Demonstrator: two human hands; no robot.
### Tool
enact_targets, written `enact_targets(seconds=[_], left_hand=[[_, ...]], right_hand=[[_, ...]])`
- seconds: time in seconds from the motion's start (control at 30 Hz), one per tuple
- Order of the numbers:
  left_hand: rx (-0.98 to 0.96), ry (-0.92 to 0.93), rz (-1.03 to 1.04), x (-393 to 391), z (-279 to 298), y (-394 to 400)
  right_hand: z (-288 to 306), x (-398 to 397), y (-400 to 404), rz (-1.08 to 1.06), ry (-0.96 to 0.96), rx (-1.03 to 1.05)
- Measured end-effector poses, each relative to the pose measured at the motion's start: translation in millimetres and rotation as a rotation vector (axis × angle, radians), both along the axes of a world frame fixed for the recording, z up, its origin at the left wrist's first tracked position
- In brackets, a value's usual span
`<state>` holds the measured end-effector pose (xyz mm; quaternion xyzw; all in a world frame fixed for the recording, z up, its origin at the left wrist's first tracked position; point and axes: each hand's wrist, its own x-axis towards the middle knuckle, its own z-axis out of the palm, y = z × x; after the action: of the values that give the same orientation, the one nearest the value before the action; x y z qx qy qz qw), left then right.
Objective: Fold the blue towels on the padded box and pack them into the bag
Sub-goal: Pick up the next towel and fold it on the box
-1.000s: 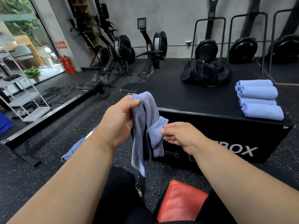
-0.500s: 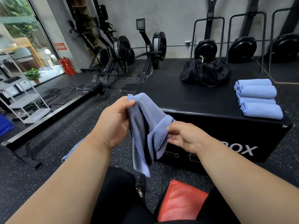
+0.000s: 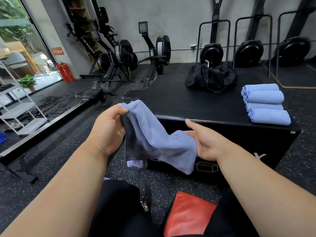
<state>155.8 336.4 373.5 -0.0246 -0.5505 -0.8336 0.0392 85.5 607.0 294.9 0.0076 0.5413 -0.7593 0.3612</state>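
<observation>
Holding a loose blue microfiber towel (image 3: 153,134) up in the air, just in front of the padded plyo box (image 3: 196,103) and not on it yet. The left hand (image 3: 107,129) has its fingers and thumb curled round the top corner, which looks like the anchor so the cloth hangs and can be opened out. The right hand (image 3: 206,144) is palm-up with the fingers mostly straight and the index pointing out; the lower end of the towel drapes over its palm, more of a support than a grab. My guess is it's feeling for the next edge or corner before spreading the thing flat for folding.

Four folded towels (image 3: 265,103) already sit stacked at the right end of the box top, kept well apart from the black duffel bag (image 3: 212,77) at the far edge, probably to leave the middle free as a folding surface. The bag looks slumped; I can't tell if it's unzipped.

Writing-wise: "AIR ROWER" reads along the rail of one rowing machine (image 3: 119,57) by the wall. There's a red sign (image 3: 58,51) near the window, with two fire extinguishers (image 3: 65,71) below it, text too small to read. The box front has white lettering, mostly hidden by my arm, plus a little box outline drawing.
</observation>
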Motion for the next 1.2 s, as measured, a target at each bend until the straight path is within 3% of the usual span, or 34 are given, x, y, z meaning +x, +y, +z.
enact_targets(seconds=[0.1,0.23,0.4,0.53,0.67,0.77,0.87,1.07,1.2], left_hand=[[-0.025,-0.013,0.04,-0.8,-1.1,-6.0],[-0.025,-0.075,0.096,-1.7,-7.0,-16.4],[-0.079,-0.051,0.08,5.5,-8.8,-10.4],[-0.096,-0.052,0.065,4.1,-11.1,-11.6],[-0.021,-0.052,0.059,6.6,-20.8,-13.8],[-0.024,-0.174,0.199,-1.4,-34.2,-19.5],[-0.174,-0.327,0.323,-12.8,-52.3,-22.2],[0.025,-0.19,0.403,-17.7,-50.0,-21.3],[-0.09,-0.306,0.362,-21.9,-58.5,-14.3]], right_hand=[[-2.2,-3.0,1.0,-0.163,0.122,-0.021],[-3.0,2.2,0.9,-0.067,0.068,-0.015],[12.5,-11.6,14.6,-0.244,0.118,-0.366],[6.5,-11.2,11.1,-0.197,0.108,-0.106],[10.1,-9.1,21.3,-0.435,0.386,0.067],[14.7,-8.0,25.1,-0.401,0.443,0.067],[16.9,-1.6,21.5,-0.364,0.516,0.104],[21.2,-2.9,33.4,-0.405,0.579,0.018],[20.0,-6.0,34.4,-0.401,0.577,0.134]])
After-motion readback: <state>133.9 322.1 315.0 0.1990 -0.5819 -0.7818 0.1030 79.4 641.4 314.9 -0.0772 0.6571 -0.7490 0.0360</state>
